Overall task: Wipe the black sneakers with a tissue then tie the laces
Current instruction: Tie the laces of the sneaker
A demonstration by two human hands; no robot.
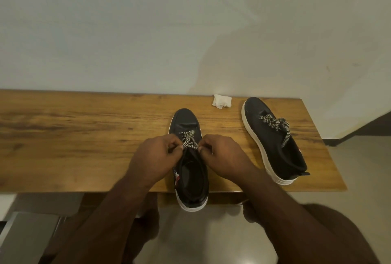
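At the near edge of the bench point(84, 128), the nearer sneaker point(191, 179) sits with its heel overhanging the edge and its toe pointing away from you. Its opening faces up, and nothing can be made out inside it. Your left hand point(155, 155) and right hand point(224, 154) flank the tongue, each grip pinched shut on the checkered lace point(189, 142); the lace crosses between the two grips, directly over the upper eyelets. Farther right, well apart from both hands, the second sneaker point(273, 138) lies angled on the bench, its own lace point(277, 125) gathered over the tongue with one end trailing toward the heel. Beyond both, near the far edge by the wall point(148, 31), a crumpled white tissue point(221, 101) rests between the two toes.
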